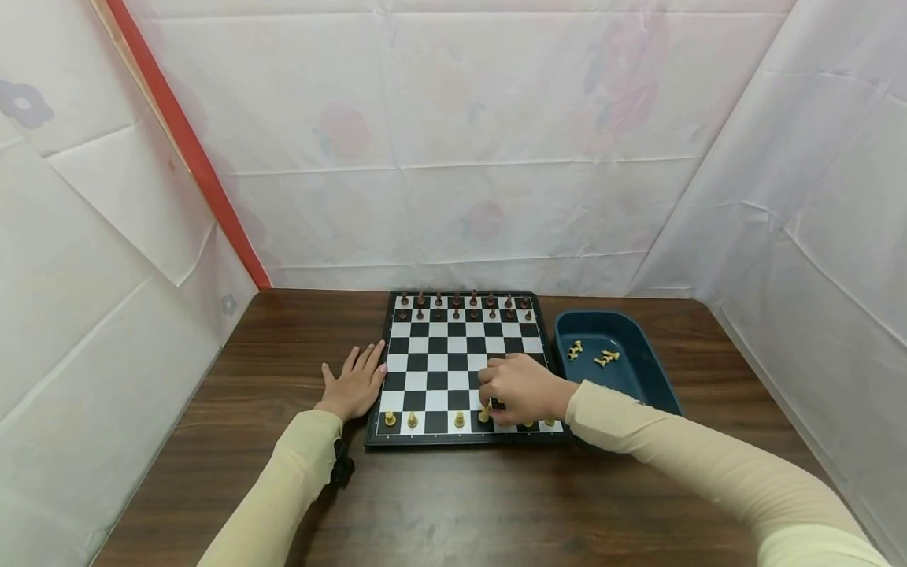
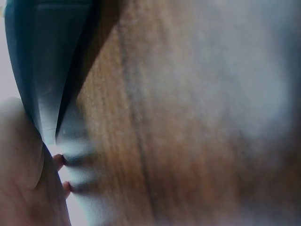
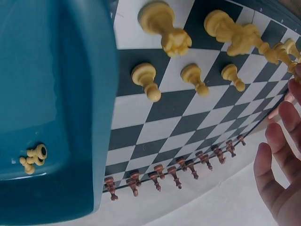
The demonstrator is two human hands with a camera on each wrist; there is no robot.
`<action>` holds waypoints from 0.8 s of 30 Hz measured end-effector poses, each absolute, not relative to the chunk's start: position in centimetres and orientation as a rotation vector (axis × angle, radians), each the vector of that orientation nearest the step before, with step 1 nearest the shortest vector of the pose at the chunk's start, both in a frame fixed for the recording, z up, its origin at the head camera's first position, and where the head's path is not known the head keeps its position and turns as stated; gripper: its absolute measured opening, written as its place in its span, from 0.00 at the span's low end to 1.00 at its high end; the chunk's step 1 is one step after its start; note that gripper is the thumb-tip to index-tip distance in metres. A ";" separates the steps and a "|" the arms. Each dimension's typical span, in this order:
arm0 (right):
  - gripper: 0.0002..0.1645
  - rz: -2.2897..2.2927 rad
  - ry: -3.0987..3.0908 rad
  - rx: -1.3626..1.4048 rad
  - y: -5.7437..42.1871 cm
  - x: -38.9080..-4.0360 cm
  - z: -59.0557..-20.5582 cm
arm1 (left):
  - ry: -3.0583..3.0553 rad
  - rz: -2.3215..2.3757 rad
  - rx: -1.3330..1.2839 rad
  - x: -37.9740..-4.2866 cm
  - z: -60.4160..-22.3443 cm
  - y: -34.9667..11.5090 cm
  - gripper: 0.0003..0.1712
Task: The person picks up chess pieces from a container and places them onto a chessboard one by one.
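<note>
At the chessboard (image 1: 438, 362), hands (image 1: 356, 384) (image 1: 520, 390) apart, left splayed

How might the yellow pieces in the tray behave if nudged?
The yellow pieces would probably roll, as some lie on their sides and their bases look round. They may curve, since the bases look wider than the heads. They're probably light, being small beside the tray.
</note>
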State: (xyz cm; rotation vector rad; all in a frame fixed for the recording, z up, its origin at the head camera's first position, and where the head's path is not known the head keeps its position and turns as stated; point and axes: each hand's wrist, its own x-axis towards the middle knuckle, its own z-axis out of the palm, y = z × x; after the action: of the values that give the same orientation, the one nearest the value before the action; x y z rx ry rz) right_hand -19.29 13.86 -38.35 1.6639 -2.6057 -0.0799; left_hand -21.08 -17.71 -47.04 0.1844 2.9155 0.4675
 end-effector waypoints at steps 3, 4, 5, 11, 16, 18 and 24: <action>0.04 -0.079 -2.626 1.663 13.8 -19.1 -38.5 | 2.917 0.462 0.184 -21.1 -47.1 -17.7 0.33; 0.04 -0.075 -2.631 1.663 13.8 -19.1 -38.5 | 2.918 0.464 0.184 -21.1 -47.1 -17.7 0.33; 0.04 -0.074 -2.630 1.662 13.7 -19.1 -38.6 | 2.918 0.465 0.183 -21.1 -47.1 -17.7 0.33; 0.05 -0.063 -2.613 1.685 13.5 -19.1 -39.1 | 2.918 0.475 0.189 -21.0 -47.0 -17.7 0.33; 0.05 -0.067 -2.607 1.681 13.4 -19.1 -39.4 | 2.915 0.480 0.188 -21.0 -46.9 -17.7 0.33; 0.05 -0.072 -2.611 1.676 13.4 -19.1 -39.4 | 2.917 0.477 0.185 -21.0 -46.9 -17.7 0.33; 0.08 -0.078 -2.642 1.655 13.5 -19.1 -38.9 | 2.913 0.481 0.186 -20.9 -46.8 -17.7 0.33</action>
State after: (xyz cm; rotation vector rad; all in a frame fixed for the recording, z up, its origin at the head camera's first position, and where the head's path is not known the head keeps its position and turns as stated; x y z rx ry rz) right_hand -19.06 13.53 -38.86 1.6553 -2.6419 -0.0776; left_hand -20.93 -17.68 -46.77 0.1857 2.9131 0.4806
